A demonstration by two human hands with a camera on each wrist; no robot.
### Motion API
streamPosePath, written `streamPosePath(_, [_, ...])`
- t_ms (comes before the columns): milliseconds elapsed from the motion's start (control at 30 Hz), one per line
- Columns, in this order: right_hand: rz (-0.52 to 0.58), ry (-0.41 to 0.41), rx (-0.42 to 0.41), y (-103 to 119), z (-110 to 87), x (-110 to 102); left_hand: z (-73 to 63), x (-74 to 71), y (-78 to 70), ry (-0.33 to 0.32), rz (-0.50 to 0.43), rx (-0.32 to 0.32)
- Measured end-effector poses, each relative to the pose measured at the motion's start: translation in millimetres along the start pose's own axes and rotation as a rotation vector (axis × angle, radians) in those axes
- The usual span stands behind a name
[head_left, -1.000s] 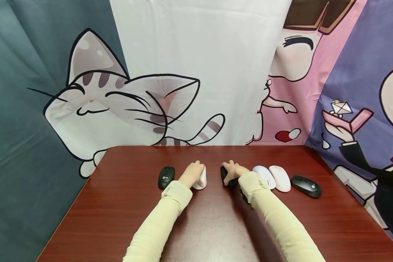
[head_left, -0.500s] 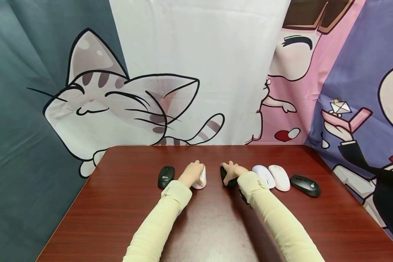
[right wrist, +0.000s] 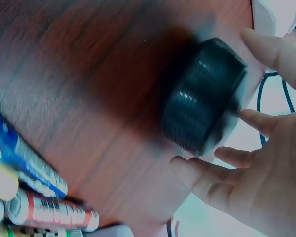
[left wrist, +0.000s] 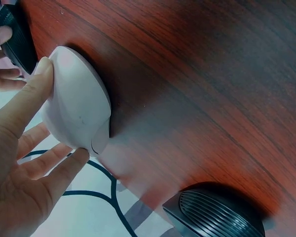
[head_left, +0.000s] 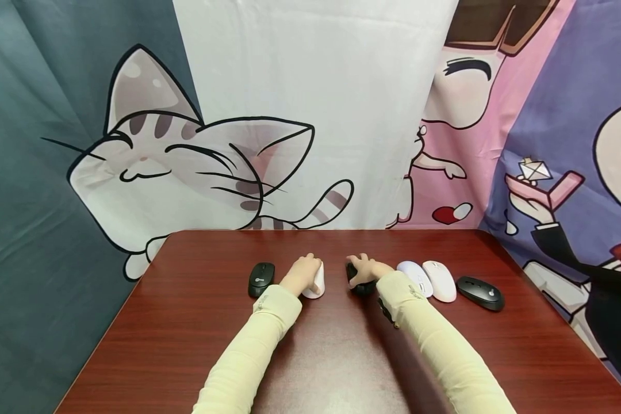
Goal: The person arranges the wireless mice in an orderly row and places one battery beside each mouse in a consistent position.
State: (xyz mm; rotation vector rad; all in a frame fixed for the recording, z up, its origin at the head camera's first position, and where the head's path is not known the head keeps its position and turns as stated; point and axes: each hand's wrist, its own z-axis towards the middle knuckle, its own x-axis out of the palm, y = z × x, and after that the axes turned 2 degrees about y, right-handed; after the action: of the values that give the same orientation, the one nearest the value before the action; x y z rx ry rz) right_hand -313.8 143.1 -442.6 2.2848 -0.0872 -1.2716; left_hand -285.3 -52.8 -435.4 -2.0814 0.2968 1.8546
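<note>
My left hand (head_left: 301, 273) holds a white computer mouse (head_left: 318, 282) on the table, thumb at one side and fingertips at the other, as the left wrist view shows. To its right, my right hand (head_left: 364, 269) reaches over a black computer mouse (right wrist: 204, 96) with ribbed sides. In the right wrist view the thumb (right wrist: 256, 47) stands off from this mouse, and the spread fingertips lie close to its far side. Another black mouse (head_left: 261, 279) sits left of my left hand.
On the right lie a pale mouse (head_left: 416, 277), a white mouse (head_left: 440, 280) and a black mouse (head_left: 480, 292). Several printed cylinders, one red and white (right wrist: 54, 212), fill a corner of the right wrist view. A cartoon cloth (head_left: 310, 69) hangs behind the table (head_left: 186, 356).
My right thumb has shifted slightly left and away over the black mouse. My left hand keeps its hold on the white mouse; the head view has turned very slightly.
</note>
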Motion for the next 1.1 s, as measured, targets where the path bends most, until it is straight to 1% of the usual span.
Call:
streamPosePath(33, [-0.046,-0.014,-0.029,-10.7,12.6,0.3,0.0,0.0,0.1,0.001,-0.001,0.001])
streamPosePath(100, [-0.121,-0.042,-0.018,-20.8,28.7,-2.9,-0.2,-0.3,0.5,0.002,-0.006,0.000])
streamPosePath(133, [-0.131,-0.046,-0.032,-24.4,31.4,-4.5,-0.3,-0.5,0.4,0.002,-0.011,-0.001])
streamPosePath(167, [-0.124,-0.058,-0.044,-24.8,29.9,-6.8,-0.5,-0.8,0.4,0.003,-0.011,-0.002])
streamPosePath(233, [-0.111,-0.089,-0.082,-23.1,23.5,-11.4,-1.0,-1.6,0.1,0.007,-0.015,-0.006])
streamPosePath(267, [-0.101,-0.102,-0.072,-13.9,12.2,-15.3,-1.1,-1.9,0.0,0.006,-0.017,-0.006])
streamPosePath(300, [-0.109,-0.127,-0.091,-11.0,6.8,-16.7,-1.4,-2.3,-0.3,0.007,-0.020,-0.004])
streamPosePath(333, [-0.112,-0.154,-0.113,-5.5,-3.1,-19.6,-1.7,-2.4,-0.5,0.006,-0.018,-0.002])
streamPosePath(367, [-0.117,-0.184,-0.130,-3.6,-9.0,-20.8,-1.8,-2.2,-0.7,0.006,-0.015,0.001])
streamPosePath(467, [-0.167,-0.294,-0.177,-2.9,-20.5,-23.8,-2.2,-2.3,0.2,0.001,0.005,0.005])
streamPosePath(533, [-0.186,-0.385,-0.195,-8.9,-24.4,-25.1,-2.6,-1.7,0.7,-0.001,0.018,0.006])
streamPosePath(633, [-0.214,-0.519,-0.213,-24.7,-28.8,-27.6,-3.4,-0.3,1.1,-0.005,0.018,0.007])
streamPosePath(733, [-0.220,-0.601,-0.209,-41.7,-35.6,-32.0,-4.9,1.2,1.4,-0.009,-0.003,0.002])
streamPosePath(767, [-0.231,-0.616,-0.208,-47.3,-38.4,-33.8,-5.3,1.8,1.7,-0.009,-0.011,-0.003])
streamPosePath(833, [-0.261,-0.617,-0.202,-57.7,-44.4,-37.4,-6.7,3.0,2.2,-0.015,-0.023,-0.012])
streamPosePath(933, [-0.376,-0.597,-0.222,-71.6,-54.5,-43.6,-8.9,4.6,2.7,-0.046,-0.042,-0.011])
streamPosePath(1000, [-0.459,-0.574,-0.257,-79.7,-60.7,-47.1,-10.4,5.2,2.5,-0.075,-0.078,-0.002])
streamPosePath(1067, [-0.524,-0.566,-0.320,-87.5,-65.5,-49.5,-11.8,6.7,2.5,-0.105,-0.129,0.004])
streamPosePath(1100, [-0.540,-0.559,-0.357,-90.9,-66.8,-50.4,-12.6,7.3,2.8,-0.118,-0.158,0.006])
